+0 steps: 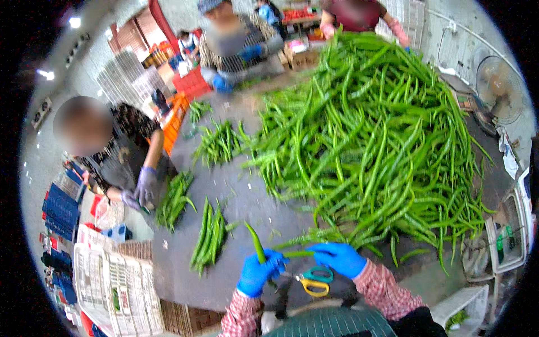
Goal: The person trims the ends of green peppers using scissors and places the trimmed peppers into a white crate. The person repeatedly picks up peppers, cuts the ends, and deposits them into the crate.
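Note:
My left hand point(259, 271), in a blue glove, is closed around a long green chili pepper point(255, 240) that points up and away. A second green chili pepper point(298, 254) lies across the gap between my hands. Its right end is at the fingertips of my right hand point(341, 259), also blue-gloved, which appear to pinch it. Below this pepper is a pair of scissors with one teal and one yellow handle point(316, 281); its blades point towards my left hand and are partly hidden. A row of green chili peppers point(208, 236) lies to the left.
A large heap of green chili peppers point(370, 139) covers the right side of the dark table point(257, 202). Smaller piles point(174, 200) lie along its left side. Several co-workers are around the table; one has purple gloves point(146, 185). White plastic crates point(122, 290) stand at left.

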### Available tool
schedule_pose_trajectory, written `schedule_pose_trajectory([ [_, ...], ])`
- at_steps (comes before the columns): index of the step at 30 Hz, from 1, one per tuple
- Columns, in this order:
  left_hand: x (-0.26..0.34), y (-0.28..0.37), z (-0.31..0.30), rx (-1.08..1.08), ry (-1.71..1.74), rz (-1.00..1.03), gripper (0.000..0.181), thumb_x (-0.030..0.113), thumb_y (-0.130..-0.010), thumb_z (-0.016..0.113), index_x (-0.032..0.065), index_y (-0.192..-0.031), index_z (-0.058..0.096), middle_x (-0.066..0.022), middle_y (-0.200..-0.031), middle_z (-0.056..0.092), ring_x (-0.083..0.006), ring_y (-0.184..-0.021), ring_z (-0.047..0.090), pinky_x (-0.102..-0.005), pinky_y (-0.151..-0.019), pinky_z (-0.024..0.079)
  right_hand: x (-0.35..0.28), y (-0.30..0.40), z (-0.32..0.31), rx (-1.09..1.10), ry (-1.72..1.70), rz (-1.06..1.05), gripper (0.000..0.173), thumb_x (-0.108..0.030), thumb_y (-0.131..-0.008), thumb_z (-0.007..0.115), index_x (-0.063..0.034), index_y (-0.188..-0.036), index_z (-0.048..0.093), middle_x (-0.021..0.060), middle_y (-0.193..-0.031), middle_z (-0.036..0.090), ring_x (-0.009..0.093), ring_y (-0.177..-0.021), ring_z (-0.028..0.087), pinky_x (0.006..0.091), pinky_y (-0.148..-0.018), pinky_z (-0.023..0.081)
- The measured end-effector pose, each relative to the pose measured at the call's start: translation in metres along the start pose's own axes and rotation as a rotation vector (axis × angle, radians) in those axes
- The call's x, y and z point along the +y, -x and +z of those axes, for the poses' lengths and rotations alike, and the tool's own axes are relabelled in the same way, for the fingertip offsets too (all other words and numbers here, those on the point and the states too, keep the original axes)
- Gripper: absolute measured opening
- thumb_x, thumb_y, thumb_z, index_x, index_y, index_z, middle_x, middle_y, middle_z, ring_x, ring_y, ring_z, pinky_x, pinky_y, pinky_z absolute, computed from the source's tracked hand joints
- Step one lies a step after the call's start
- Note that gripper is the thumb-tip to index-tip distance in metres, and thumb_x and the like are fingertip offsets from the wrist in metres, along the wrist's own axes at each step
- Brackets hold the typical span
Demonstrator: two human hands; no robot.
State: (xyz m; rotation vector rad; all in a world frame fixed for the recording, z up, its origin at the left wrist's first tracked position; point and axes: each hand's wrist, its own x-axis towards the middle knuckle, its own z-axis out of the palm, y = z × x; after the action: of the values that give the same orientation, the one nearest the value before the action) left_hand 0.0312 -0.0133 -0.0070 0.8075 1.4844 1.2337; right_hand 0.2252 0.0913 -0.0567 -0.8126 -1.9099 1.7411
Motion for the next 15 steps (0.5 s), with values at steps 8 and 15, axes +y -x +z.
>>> schedule_pose_trajectory([
  [8, 0.031, 0.01, 0.014, 0.005, -0.878, 0.559, 0.04, 0.014, -0.074, 0.059, 0.0141, -0.113, 0.049, -0.0118, -0.086, 0.06, -0.0265, -0.069, 0.058, -0.0324, -0.057, 0.045, -0.07, -0.001, -0.015, -0.074, 0.996, -0.594, 0.03, -0.025, -0.066, 0.058, -0.0138, -0.093, 0.059, 0.0056, -0.072, 0.053, 0.023, -0.07, 0.053, 0.0365, -0.064, 0.043],
  [15, 0.001, 0.01, 0.011, -0.167, -0.254, 0.068, 0.031, 0.021, -0.081, 0.051, 0.0054, -0.108, 0.047, -0.0078, -0.084, 0.06, -0.0173, -0.066, 0.056, -0.0277, -0.059, 0.044, -0.079, 0.006, 0.0, 0.231, 0.749, -0.697, 0.039, -0.025, -0.068, 0.061, -0.0102, -0.103, 0.052, 0.0082, -0.091, 0.053, 0.026, -0.083, 0.05, 0.0377, -0.074, 0.041],
])
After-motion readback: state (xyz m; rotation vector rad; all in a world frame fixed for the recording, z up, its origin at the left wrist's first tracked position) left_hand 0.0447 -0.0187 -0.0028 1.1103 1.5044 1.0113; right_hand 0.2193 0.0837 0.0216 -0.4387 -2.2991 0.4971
